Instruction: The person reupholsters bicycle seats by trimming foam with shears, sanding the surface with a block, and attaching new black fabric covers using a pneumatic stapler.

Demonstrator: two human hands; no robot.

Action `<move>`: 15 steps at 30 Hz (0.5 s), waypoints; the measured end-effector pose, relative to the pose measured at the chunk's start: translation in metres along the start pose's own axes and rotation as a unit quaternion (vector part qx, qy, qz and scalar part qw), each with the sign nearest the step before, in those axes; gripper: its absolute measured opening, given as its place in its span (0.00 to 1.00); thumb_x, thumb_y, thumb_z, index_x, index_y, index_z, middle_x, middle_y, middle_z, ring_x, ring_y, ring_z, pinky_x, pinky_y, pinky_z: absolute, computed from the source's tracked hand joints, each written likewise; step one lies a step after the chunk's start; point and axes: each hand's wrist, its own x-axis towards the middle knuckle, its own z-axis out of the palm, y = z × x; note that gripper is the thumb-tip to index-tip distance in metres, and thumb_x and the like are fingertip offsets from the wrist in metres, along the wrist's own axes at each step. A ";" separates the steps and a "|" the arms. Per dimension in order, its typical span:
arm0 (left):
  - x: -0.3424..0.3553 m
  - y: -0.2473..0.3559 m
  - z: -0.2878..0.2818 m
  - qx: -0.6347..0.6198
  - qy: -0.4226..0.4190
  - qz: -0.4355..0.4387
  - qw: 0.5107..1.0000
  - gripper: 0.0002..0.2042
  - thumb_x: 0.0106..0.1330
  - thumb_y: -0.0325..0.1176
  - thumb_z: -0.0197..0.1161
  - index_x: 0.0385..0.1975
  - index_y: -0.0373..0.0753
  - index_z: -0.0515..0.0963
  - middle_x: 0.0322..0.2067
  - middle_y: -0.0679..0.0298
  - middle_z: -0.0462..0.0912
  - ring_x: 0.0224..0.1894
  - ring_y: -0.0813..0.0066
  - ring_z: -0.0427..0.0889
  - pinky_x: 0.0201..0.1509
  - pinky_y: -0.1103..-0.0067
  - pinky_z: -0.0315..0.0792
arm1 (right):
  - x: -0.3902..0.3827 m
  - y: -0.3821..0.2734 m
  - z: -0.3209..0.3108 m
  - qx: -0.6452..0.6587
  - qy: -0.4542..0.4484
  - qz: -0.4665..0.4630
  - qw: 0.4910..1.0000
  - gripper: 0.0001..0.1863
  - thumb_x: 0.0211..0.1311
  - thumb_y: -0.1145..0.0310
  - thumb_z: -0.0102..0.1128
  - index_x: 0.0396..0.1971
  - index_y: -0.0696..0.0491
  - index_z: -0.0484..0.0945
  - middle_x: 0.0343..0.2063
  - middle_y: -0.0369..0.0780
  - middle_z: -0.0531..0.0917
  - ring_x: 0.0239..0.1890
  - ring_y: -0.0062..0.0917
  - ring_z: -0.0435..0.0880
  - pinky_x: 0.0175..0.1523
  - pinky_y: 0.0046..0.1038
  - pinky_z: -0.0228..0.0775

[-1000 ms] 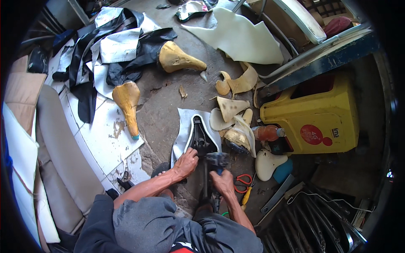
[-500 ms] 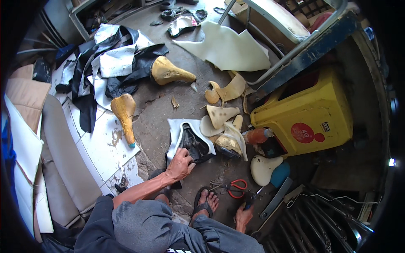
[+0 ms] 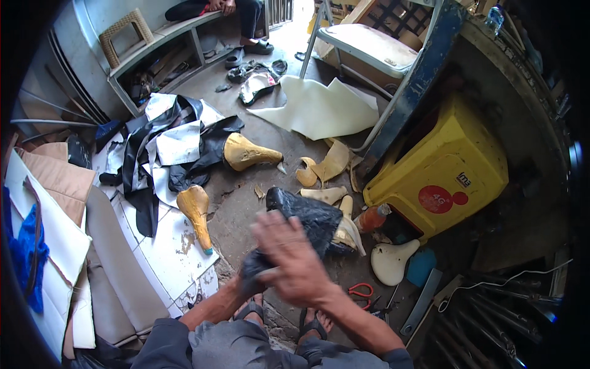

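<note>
A bicycle saddle in wrinkled black covering (image 3: 310, 218) is raised in front of me, its dark top upward. My right hand (image 3: 286, 261) lies on it with fingers stretched out and slightly spread. My left hand (image 3: 249, 280) is at the saddle’s lower left, its fingers hidden. Behind the saddle are pale padding scraps (image 3: 322, 194) and an orange bottle (image 3: 370, 218). Red-handled pliers (image 3: 361, 290) lie beside my right forearm, near a cream saddle piece (image 3: 391, 261).
Yellow saddle pads (image 3: 249, 154) lie among black offcuts (image 3: 141, 203) and a white foam sheet (image 3: 313, 107). Cardboard (image 3: 52, 178) lines my left; a yellow plastic box (image 3: 461, 163), folding chair (image 3: 365, 43) and dark metal frames (image 3: 491, 313) line my right. Another person’s legs (image 3: 246, 21) show at the back.
The saddle, earlier underside up on the floor, is now raised and turned over. My right hand has let go of the dark tool and moved up onto the saddle. The view has tilted up.
</note>
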 end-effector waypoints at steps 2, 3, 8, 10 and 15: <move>-0.009 0.001 -0.002 0.112 -0.032 0.072 0.991 0.35 0.78 0.56 0.47 0.78 0.45 0.53 0.79 0.61 0.50 0.80 0.66 0.49 0.82 0.63 0.45 | 0.023 -0.003 0.000 -0.093 -0.004 -0.059 0.994 0.40 0.69 0.43 0.54 0.75 0.48 0.64 0.77 0.43 0.60 0.81 0.39 0.51 0.82 0.49 0.26; -0.013 0.006 -0.005 0.161 -0.030 -0.034 0.986 0.35 0.80 0.59 0.41 0.80 0.47 0.49 0.81 0.64 0.44 0.83 0.66 0.40 0.84 0.62 0.37 | 0.030 0.000 -0.004 -0.178 0.028 -0.102 0.978 0.40 0.69 0.41 0.53 0.75 0.47 0.65 0.78 0.42 0.60 0.81 0.39 0.52 0.82 0.50 0.25; -0.018 0.023 -0.017 -0.081 0.010 -0.069 0.994 0.31 0.81 0.56 0.43 0.75 0.43 0.60 0.72 0.64 0.67 0.70 0.65 0.70 0.76 0.65 0.63 | 0.027 0.020 -0.040 -0.254 0.136 0.233 0.929 0.31 0.72 0.57 0.52 0.71 0.55 0.69 0.72 0.51 0.68 0.79 0.47 0.54 0.80 0.58 0.34; -0.016 0.019 -0.012 0.005 0.030 -0.018 0.999 0.35 0.78 0.59 0.47 0.75 0.38 0.60 0.71 0.55 0.68 0.73 0.59 0.67 0.77 0.63 0.61 | 0.024 0.008 -0.028 -0.259 0.132 0.030 0.956 0.30 0.73 0.53 0.53 0.69 0.52 0.72 0.72 0.49 0.68 0.79 0.44 0.56 0.80 0.57 0.33; -0.014 0.021 0.001 -0.143 0.024 -0.119 0.982 0.42 0.77 0.68 0.37 0.74 0.36 0.62 0.69 0.50 0.70 0.72 0.52 0.69 0.78 0.57 0.60 | 0.017 0.034 -0.027 -0.196 0.097 0.108 0.970 0.32 0.73 0.48 0.53 0.69 0.52 0.73 0.72 0.49 0.68 0.77 0.47 0.60 0.80 0.57 0.34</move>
